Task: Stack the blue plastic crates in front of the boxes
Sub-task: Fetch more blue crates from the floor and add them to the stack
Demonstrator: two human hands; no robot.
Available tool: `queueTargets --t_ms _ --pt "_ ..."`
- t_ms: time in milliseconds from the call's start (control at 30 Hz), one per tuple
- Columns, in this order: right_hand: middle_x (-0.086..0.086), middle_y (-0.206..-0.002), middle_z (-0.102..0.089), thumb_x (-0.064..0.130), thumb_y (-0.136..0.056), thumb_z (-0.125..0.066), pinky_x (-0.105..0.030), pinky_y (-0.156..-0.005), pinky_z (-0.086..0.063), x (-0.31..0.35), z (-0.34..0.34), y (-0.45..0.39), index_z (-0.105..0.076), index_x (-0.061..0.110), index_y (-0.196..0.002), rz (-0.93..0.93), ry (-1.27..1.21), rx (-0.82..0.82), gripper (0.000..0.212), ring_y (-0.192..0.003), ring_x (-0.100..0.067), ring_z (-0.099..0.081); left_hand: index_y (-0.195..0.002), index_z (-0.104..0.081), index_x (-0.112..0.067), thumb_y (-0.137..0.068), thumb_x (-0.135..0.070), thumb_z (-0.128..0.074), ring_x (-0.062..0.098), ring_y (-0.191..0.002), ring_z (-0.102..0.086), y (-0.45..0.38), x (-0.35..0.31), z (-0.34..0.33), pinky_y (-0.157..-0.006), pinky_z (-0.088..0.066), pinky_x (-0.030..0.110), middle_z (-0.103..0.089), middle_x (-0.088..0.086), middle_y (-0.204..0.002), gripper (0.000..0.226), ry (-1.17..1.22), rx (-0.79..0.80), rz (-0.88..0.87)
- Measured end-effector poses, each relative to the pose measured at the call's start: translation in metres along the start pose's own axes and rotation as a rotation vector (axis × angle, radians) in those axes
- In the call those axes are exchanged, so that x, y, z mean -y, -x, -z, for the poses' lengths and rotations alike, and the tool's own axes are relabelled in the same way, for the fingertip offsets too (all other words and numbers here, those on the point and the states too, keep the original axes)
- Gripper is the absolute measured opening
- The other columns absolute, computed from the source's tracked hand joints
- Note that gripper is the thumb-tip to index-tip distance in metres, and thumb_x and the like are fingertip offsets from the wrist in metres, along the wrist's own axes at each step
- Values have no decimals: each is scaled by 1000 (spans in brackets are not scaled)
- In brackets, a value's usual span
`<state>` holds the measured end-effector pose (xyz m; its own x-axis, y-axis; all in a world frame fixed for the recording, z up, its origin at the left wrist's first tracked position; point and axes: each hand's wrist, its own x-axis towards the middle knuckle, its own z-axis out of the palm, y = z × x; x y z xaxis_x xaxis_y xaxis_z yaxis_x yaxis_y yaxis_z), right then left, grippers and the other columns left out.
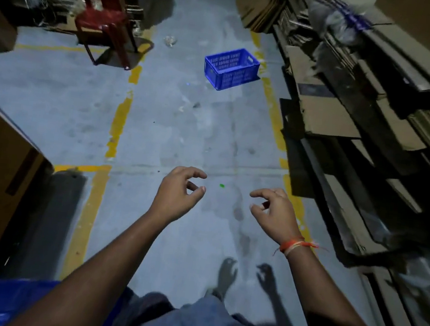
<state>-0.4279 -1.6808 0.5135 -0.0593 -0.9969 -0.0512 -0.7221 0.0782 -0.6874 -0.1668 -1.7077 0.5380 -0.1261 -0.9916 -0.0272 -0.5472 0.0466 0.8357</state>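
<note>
Blue crate (231,68) on floor ahead, looks empty; L hand (179,191), R hand (274,209) loosely curled, holding nothing.

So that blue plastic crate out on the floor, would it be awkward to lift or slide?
The blue plastic crate with mesh walls looks empty, so it is probably light for its size. Its moulded sides and rim suggest it stays stiff rather than sagging. With a broad flat base on the grey concrete floor, it would likely slide, not roll or tip.

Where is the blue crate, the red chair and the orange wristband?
blue crate (231,70): head view, on its near slatted side wall.
red chair (101,19): head view, on its seat.
orange wristband (294,245): head view, on the threads round the right wrist.
</note>
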Motion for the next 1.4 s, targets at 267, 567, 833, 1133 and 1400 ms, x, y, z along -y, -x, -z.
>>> queueTargets --t_ms 267,567,833,1133,1400 --pt "1 -108 -52 17 -82 -67 -3 -71 -39 -10 11 -133 -70 27 -107 -15 15 27 27 -68 -7 -62 -107 -69 -36 -86 -27 -71 1 -79 -69 -133 4 -1 -70 -56 26 -60 -10 -118 23 21 -4 70" --pt "1 -105 -52 15 -83 -66 -19 -78 -46 5 9 -346 -69 27 -107 -38 68 84 27 -67 -12 -63 -105 -69 -38 -87 -26 -69 1 -78 -68 -355 28 25 -61 -49 18 -65 -14 -113 21 68 70 97" --pt "2 -103 -55 12 -81 -69 -6 -72 -42 17 24 -521 -71 29 -102 -100 23 -4 27 -68 -9 -59 -105 -69 -36 -86 -27 -70 3 -75 -70 -546 31 62 -65 -53 23 -66 -12 -112 21 45 106 119" --pt "0 -106 -57 13 -82 -71 -12 -74 -45 -20 21 -768 -71 28 -103 -107 -25 -5 26 -61 -5 -57 -103 -69 -37 -82 -30 -69 6 -77 -72 -799 50 56 -65 -55 28 -66 -12 -112 22 39 83 161" --pt "-1 -102 -58 11 -80 -69 -19 -83 -46 -22 47 -1008 -71 26 -105 -54 26 77 29 -61 -6 -58 -106 -70 -31 -84 -25 -71 8 -78 -74 -1017 42 47 -77 -58 32 -66 -6 -114 23 31 65 235"
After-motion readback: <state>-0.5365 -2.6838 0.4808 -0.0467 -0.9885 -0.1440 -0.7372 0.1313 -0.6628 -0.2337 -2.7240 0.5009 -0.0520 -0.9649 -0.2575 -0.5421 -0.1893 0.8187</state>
